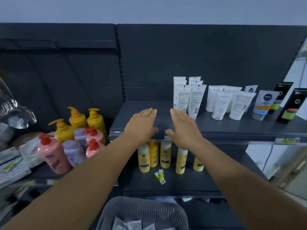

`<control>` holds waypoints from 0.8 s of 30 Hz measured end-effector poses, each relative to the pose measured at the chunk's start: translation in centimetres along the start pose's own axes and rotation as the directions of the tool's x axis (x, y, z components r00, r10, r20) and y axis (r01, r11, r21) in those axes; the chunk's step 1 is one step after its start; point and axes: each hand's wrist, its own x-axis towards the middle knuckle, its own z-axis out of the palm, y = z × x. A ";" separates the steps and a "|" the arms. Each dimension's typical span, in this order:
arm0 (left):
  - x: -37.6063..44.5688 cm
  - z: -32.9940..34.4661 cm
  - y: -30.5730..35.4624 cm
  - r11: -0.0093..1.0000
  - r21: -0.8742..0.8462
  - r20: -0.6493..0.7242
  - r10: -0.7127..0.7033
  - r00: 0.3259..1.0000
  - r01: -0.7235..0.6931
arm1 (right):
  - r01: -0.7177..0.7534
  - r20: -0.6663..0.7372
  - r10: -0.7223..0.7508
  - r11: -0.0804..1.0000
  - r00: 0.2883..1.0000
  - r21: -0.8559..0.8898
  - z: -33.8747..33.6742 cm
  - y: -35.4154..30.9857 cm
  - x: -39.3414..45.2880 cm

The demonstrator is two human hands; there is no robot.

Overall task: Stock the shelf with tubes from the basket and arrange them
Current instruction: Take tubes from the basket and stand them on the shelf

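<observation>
Over the bare left stretch of the shelf (pixel 142 112), the fingers (pixel 150 112) of the left hand (pixel 142 125) and those of the right hand (pixel 182 128) lie straight and close together, palms down, holding nothing; whether they press the shelf or hover just above it cannot be told. The two hands sit side by side with a narrow gap between them, the right fingertips just beside the nearest white tubes (pixel 187 98). To my eye this is a pause between placements: the open space is being sized up, and the next tube has not been picked up yet. The next move calls for drawing both hands back and down to the basket (pixel 116 211) at the near edge of the scene, where pale tubes lie flat in a heap, taking one by its body, and turning it upright before setting it in the gap. The tubes already on the shelf stand on their caps, long axis vertical, crimped flat ends pointing up, leaning slightly back; they run in rows from the middle toward the right, white ones first, then a blue-labelled one, then black boxes (pixel 289 105) at the far right. A new tube should match that pose and face its label to the near side. Yellow bottles (pixel 144 158) stand on the lower shelf beneath the hands.
</observation>
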 end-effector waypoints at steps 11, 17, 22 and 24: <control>-12.9 9.0 -4.1 0.996 -0.065 0.187 -0.042 0.981 0.055 | -0.032 0.256 0.033 0.999 0.966 -0.006 11.3 -5.5 -9.4; -16.6 15.7 -5.2 0.988 -0.093 0.337 -0.083 0.938 0.120 | -0.031 0.405 0.022 0.999 0.914 0.014 17.3 -5.7 -12.7; -19.2 21.2 -5.7 0.978 -0.093 0.454 -0.127 0.882 0.189 | -0.066 0.533 0.038 0.997 0.845 0.033 22.2 -4.5 -15.0; -20.0 23.1 -5.6 0.977 -0.074 0.499 -0.137 0.856 0.199 | -0.076 0.574 0.042 0.996 0.818 0.036 24.1 -3.7 -15.8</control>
